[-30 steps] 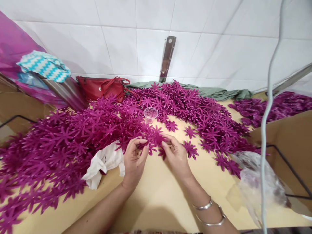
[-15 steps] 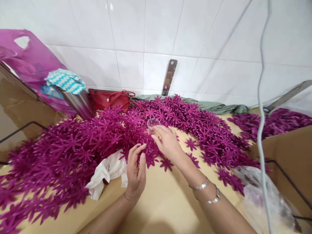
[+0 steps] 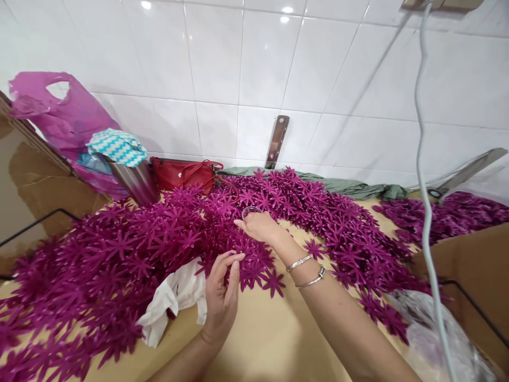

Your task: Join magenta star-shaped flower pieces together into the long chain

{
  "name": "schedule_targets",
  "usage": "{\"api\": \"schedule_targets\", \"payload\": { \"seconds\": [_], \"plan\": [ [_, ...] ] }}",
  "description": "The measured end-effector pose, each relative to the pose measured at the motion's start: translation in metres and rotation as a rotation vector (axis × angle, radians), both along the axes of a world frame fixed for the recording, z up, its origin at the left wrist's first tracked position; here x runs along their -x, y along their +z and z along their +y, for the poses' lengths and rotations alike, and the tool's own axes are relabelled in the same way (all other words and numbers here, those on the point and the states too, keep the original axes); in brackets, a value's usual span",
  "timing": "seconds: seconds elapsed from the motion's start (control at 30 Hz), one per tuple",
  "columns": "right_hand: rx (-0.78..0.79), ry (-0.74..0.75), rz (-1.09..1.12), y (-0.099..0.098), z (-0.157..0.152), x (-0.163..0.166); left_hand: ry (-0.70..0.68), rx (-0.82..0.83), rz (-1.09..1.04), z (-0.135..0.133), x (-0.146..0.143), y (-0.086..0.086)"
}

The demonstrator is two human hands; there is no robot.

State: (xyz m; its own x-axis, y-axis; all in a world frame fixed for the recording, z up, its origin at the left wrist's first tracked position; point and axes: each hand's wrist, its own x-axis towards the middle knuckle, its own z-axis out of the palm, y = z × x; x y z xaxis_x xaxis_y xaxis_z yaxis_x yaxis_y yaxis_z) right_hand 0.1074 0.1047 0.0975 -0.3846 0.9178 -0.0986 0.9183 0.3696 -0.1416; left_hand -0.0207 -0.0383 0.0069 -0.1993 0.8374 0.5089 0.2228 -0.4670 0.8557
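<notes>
Several magenta star-shaped flower cutouts point(image 3: 131, 249) lie heaped across a tan table point(image 3: 274, 339). My left hand point(image 3: 222, 294) pinches a small stack of these flower pieces point(image 3: 248, 265) at the edge of the heap. My right hand point(image 3: 260, 227), with two silver bangles on its wrist, reaches forward over a small clear plastic cup point(image 3: 249, 211); its fingers curl down at the cup's rim and hide most of it. What the fingertips hold, if anything, is hidden.
A white cloth point(image 3: 175, 297) lies left of my left hand. A red bag point(image 3: 183, 174), a magenta plastic bag point(image 3: 63, 114) and a teal zigzag cloth point(image 3: 117, 146) sit at the back left. A clear bag point(image 3: 441, 329) and a hanging cable point(image 3: 427, 201) are on the right.
My right hand left the flower stack and reached forward to the clear cup. My left hand kept hold of the stack. The view tilted upward.
</notes>
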Motion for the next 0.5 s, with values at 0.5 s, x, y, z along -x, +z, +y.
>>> {"api": "schedule_targets", "payload": {
  "seconds": [0.5],
  "plan": [
    [-0.247, 0.071, 0.57, 0.041, -0.086, -0.047, -0.08, 0.208, -0.381, 0.003, -0.006, 0.003]
  ]
}}
